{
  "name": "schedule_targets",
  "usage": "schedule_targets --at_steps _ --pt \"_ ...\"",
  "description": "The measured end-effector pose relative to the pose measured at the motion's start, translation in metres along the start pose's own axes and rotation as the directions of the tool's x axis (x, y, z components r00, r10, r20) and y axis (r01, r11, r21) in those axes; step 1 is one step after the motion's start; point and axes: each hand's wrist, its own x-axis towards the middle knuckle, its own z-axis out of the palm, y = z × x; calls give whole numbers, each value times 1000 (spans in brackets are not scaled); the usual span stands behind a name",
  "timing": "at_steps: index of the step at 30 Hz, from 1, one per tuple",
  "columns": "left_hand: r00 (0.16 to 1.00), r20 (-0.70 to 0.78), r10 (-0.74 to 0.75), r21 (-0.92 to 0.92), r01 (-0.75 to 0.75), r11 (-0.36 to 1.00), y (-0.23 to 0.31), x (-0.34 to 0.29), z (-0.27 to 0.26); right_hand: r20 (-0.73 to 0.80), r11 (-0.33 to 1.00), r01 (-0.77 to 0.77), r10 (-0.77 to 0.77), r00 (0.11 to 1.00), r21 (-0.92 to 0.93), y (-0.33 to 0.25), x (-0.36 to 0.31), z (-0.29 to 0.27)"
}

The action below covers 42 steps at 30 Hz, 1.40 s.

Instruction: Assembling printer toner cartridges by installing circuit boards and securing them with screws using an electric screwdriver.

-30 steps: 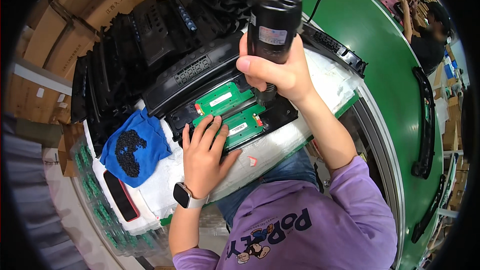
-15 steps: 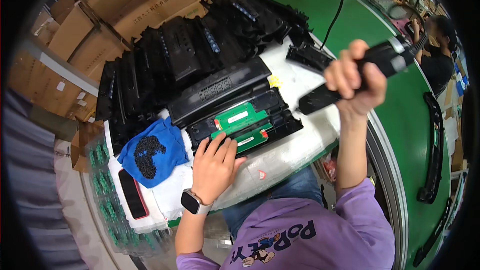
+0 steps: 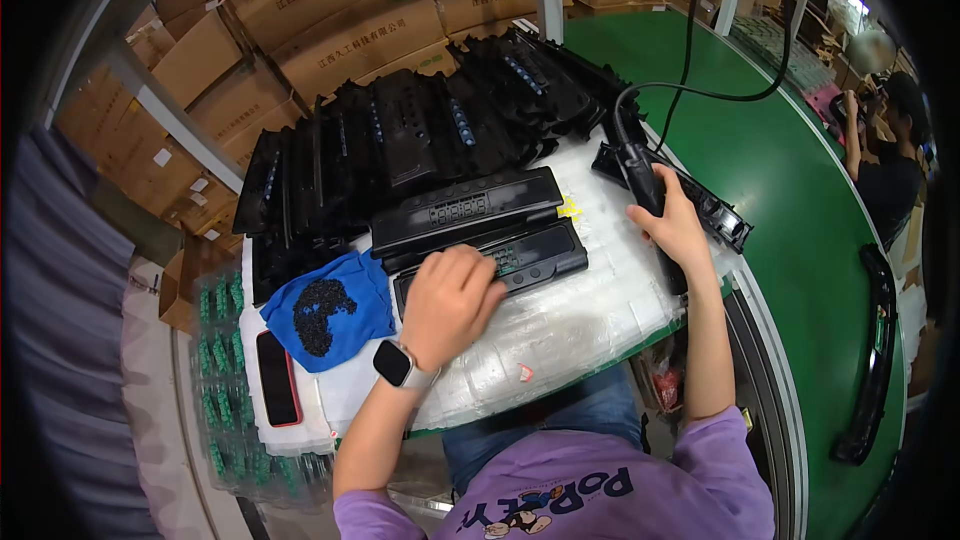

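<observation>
Covering the counter (image 3: 590,325) is a white padded sheet, with cardboard boxes (image 3: 330,10) far behind and a green conveyor belt (image 3: 800,210) curving along its right edge. Black plastic housings (image 3: 420,130) crowd the far side; bare sheet lies only near the front edge. The left hand (image 3: 450,300) rests flat, fingers together, on the nearest black housing (image 3: 530,252). The right hand (image 3: 675,225) is wrapped round a corded black electric screwdriver (image 3: 645,185) lying at the right.

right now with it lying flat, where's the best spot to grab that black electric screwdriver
Probably the black electric screwdriver's mid-body, where the right hand rests on it. It lies flat on the bubble-wrapped table, its cord leaving the far end, so coming from above and wrapping the barrel looks surest.
</observation>
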Motion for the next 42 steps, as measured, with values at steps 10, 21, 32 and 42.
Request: schedule_targets --at_steps 10,21,32,42 --pt "996 59 -72 108 65 992 -4 -33 14 -117 652 350 -561 820 -672 -24 -18 33" --pt "854 -66 -516 87 520 850 -3 -91 -2 124 814 403 -389 913 -418 -24 -61 97" --pt "725 -381 -574 -229 528 818 -10 -57 -37 -122 851 495 -518 847 -174 -56 -56 82" --pt "713 -266 -648 66 684 726 -50 -32 -26 -52 839 456 -491 869 -296 -61 -1 106"
